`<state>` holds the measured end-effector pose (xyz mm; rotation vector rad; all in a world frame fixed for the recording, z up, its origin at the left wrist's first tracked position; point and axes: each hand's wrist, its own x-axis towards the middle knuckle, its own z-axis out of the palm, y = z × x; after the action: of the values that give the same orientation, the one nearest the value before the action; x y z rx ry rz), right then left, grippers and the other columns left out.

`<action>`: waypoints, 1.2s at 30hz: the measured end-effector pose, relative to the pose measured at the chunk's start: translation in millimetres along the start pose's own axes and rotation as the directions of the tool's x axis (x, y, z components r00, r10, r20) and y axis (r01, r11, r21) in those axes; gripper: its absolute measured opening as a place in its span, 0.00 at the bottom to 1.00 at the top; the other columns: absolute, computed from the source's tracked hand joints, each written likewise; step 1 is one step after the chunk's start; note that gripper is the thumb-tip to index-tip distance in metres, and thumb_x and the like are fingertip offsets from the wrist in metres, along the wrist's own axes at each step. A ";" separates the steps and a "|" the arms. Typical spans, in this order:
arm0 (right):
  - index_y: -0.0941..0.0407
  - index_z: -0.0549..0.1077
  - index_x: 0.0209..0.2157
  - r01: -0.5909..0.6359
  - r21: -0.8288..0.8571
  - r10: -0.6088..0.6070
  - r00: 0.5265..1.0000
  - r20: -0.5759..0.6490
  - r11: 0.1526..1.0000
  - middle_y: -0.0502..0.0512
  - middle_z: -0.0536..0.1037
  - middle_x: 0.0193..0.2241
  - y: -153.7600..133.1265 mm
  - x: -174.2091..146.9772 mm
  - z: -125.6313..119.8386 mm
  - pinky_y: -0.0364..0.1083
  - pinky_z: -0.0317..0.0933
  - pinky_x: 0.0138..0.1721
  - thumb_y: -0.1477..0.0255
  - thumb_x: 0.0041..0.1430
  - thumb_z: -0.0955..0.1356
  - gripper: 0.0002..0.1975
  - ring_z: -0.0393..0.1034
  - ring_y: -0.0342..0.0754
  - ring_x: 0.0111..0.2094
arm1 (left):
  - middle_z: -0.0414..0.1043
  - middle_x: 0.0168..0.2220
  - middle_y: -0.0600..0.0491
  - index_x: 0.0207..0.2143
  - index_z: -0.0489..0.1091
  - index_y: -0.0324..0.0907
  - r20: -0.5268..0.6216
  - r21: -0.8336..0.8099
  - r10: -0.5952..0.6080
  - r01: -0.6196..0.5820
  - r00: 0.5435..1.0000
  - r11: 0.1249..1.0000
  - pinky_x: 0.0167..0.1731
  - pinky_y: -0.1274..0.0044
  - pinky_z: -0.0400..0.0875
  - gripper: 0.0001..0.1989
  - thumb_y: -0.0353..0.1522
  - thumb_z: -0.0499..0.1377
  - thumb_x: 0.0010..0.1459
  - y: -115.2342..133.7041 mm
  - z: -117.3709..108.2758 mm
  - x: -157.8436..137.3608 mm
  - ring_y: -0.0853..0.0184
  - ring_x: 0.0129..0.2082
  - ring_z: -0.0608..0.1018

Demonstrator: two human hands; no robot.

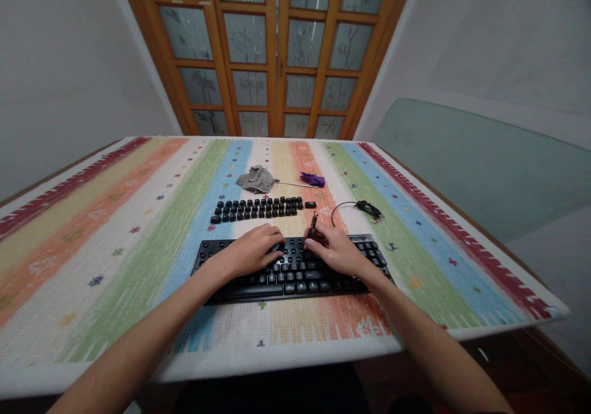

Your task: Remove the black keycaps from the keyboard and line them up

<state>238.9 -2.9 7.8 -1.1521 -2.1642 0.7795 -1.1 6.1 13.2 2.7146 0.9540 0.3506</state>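
A black keyboard [258, 291] lies in front of me, its upper rows stripped of keycaps and its lower rows still capped. My left hand [258, 249] rests over its upper left-middle part, thumb and curled fingers apart around a dark gap; whether a small part lies there is hard to see. Over the upper right of the keyboard, my right hand [333, 251] grips a slim dark brown-black tool [313, 222], pointed end up; its exact kind does not show. Beyond the keyboard, loose black keycaps [258, 209] stand in rows.
Past the keycaps lie a crumpled grey cloth [256, 180], a thin rod [295, 184] and a purple bundle [313, 180]. A coiled black cable [368, 209] sits at the right. A striped cloth covers the table [152, 235]; wooden glass-paned doors [277, 50] stand behind.
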 end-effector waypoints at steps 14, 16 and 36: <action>0.56 0.70 0.41 0.011 0.286 0.013 0.996 -0.084 0.958 0.56 0.80 0.32 6.6 -1.4 -2.4 0.47 0.69 0.35 0.63 0.63 0.66 0.11 0.76 0.50 0.35 | 0.74 0.43 0.46 0.44 0.70 0.40 -0.094 -0.053 0.011 -0.016 0.996 0.998 0.46 0.69 0.69 0.09 0.34 0.57 0.64 7.9 -3.8 6.7 0.60 0.44 0.75; 0.57 0.70 0.43 0.026 0.295 0.010 0.993 -0.120 0.955 0.58 0.80 0.34 5.6 -3.5 -3.6 0.47 0.69 0.35 0.62 0.63 0.66 0.14 0.77 0.51 0.36 | 0.75 0.45 0.47 0.47 0.69 0.41 -0.133 -0.174 -0.006 -0.017 0.991 0.985 0.47 0.69 0.70 0.12 0.36 0.58 0.63 13.7 -4.4 9.9 0.61 0.45 0.76; 0.55 0.71 0.42 0.201 0.330 -0.143 0.971 -0.192 0.922 0.58 0.79 0.38 2.7 -13.7 -9.7 0.48 0.69 0.39 0.64 0.63 0.67 0.11 0.76 0.50 0.39 | 0.76 0.41 0.49 0.44 0.72 0.39 -0.063 -0.850 -0.172 0.038 0.983 0.526 0.41 0.71 0.71 0.18 0.34 0.68 0.50 21.6 4.1 29.4 0.66 0.39 0.77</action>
<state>253.7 -11.1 9.6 -0.8025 -1.8666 0.9085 34.9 7.9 20.1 1.7188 0.6919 0.7605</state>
